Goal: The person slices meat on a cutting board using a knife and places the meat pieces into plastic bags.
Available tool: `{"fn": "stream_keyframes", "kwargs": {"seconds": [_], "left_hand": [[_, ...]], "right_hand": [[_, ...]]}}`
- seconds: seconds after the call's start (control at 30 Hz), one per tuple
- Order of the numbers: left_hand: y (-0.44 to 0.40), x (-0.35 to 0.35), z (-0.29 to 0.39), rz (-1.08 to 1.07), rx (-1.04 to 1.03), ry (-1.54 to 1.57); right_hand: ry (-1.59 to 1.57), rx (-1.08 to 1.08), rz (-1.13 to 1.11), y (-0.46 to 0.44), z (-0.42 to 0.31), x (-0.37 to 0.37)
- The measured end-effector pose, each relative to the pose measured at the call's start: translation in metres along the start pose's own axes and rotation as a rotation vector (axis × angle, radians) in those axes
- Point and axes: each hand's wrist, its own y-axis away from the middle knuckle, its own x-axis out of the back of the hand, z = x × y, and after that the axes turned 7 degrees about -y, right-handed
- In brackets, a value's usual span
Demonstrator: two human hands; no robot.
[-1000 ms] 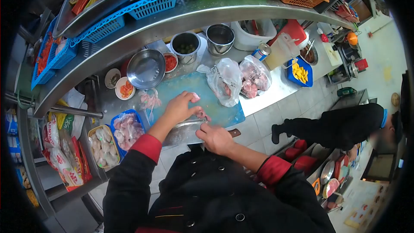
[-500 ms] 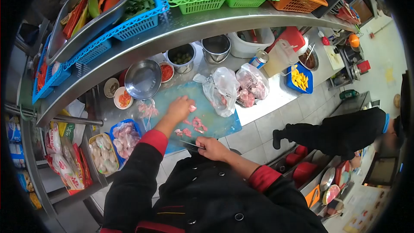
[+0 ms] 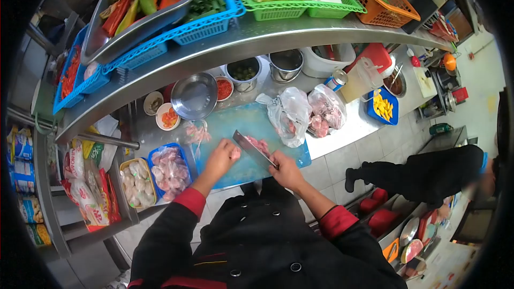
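My left hand [image 3: 218, 161] is closed over the near left part of the blue cutting board [image 3: 227, 124], with a piece of raw pink meat [image 3: 235, 153] showing at its fingertips. In my right hand [image 3: 285, 170] is a knife [image 3: 254, 149], its blade slanting up and left across the board. Cut strips of meat [image 3: 260, 144] lie bunched along the blade's far side, partly hidden by it. A paler heap of meat scraps [image 3: 197, 131] sits at the board's left edge. Toward the back right are a plastic bag [image 3: 289, 116] and a second bag of meat [image 3: 324, 108].
On the left stand a blue tray of bagged meat [image 3: 170, 167] and a yellow tub [image 3: 137, 183]. Behind the board are a steel bowl [image 3: 194, 96] and several pots. A steel shelf [image 3: 225, 48] with vegetable baskets overhangs the back. Another person [image 3: 423, 174] works at right.
The knife has swung from the board's near edge to lie across its middle. Scattered meat strips are now bunched beside the blade. My left hand has drawn nearer to me.
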Motion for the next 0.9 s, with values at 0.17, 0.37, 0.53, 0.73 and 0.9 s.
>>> {"fn": "stream_keyframes", "kwargs": {"seconds": [0.17,0.37,0.53,0.73,0.9], "left_hand": [[0.036,-0.016,-0.009,0.182,0.116,0.205],[0.047,-0.010,-0.017,0.097,0.252,0.191],[0.058,0.011,-0.021,-0.059,0.371,0.077],[0.045,0.012,0.000,0.082,0.224,0.047],[0.030,-0.011,0.000,0.033,0.094,-0.024]], "right_hand": [[0.001,-0.050,0.007,0.012,-0.012,-0.013],[0.078,-0.120,0.013,0.020,-0.016,-0.012],[0.125,-0.136,0.011,0.026,-0.016,-0.012],[0.125,-0.144,-0.072,0.033,-0.017,-0.029],[-0.014,-0.235,-0.077,0.029,-0.013,-0.023]]}}
